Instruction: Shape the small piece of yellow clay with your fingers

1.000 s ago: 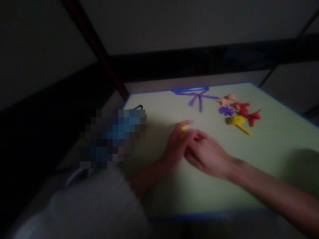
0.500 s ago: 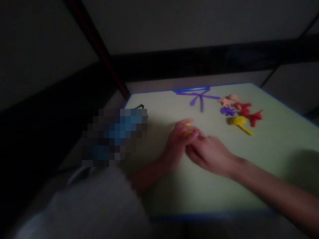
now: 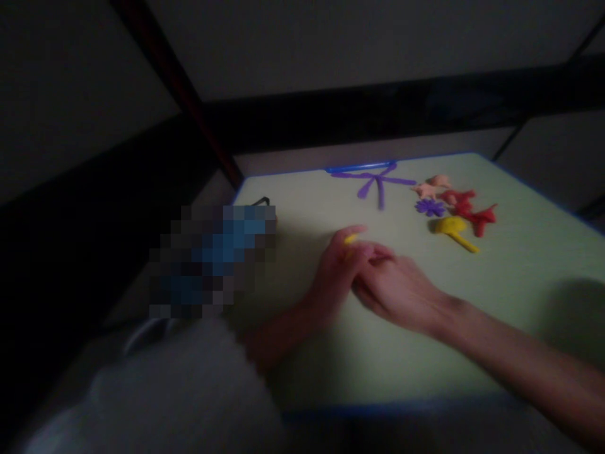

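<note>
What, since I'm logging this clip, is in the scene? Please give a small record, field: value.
left hand: left hand, fingers curled around a yellow piece
right hand: right hand, against the left; its contact with the piece is hidden
surface: pale green table, blue edge
far side: purple strips, joined in a branching shape
right side: light pink pieces, purple flower shape, red pieces, yellow domed piece with stalk
lighting: dim
unclear: held piece's full shape
</note>
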A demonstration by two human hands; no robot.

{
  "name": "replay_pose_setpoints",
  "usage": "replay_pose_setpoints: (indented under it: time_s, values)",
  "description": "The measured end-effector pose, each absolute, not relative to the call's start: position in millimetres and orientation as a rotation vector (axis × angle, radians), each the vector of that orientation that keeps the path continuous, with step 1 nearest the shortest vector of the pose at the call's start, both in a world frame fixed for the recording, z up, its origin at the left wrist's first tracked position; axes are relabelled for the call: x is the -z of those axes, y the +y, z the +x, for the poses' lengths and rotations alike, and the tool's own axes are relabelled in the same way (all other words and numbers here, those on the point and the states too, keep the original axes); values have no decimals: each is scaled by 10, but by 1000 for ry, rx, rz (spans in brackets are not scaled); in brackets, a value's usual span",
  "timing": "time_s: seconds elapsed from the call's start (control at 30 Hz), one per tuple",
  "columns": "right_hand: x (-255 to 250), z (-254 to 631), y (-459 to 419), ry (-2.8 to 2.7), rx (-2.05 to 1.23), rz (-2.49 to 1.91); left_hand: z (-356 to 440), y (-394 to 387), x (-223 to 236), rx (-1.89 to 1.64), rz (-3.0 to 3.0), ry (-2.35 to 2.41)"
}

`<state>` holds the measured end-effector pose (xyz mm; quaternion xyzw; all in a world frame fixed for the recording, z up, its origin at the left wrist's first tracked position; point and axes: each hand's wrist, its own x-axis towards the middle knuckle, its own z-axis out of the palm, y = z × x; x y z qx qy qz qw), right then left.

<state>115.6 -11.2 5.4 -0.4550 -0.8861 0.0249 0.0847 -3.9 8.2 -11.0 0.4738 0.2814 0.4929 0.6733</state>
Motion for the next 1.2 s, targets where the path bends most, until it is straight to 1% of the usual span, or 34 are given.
replay_pose_setpoints:
  time_s: [0.37,0.6,0.7,0.9,1.2]
  values:
    - [-63,1173,-107,-2573,-217,-1336,-23,81,77,-1134,1059,640]
    - [-62,1190,-112,-2642,-7,-1371,-55,79,54,-1103,1024,641]
    - [-71,1173,-124,-2653,9,-1339,-55,77,84,-1084,1089,698]
    - [-92,1140,-132,-2652,-61,-1327,-36,75,129,-1093,1206,722]
    - [-72,1164,-114,-2566,-177,-1337,-48,90,106,-1106,1112,676]
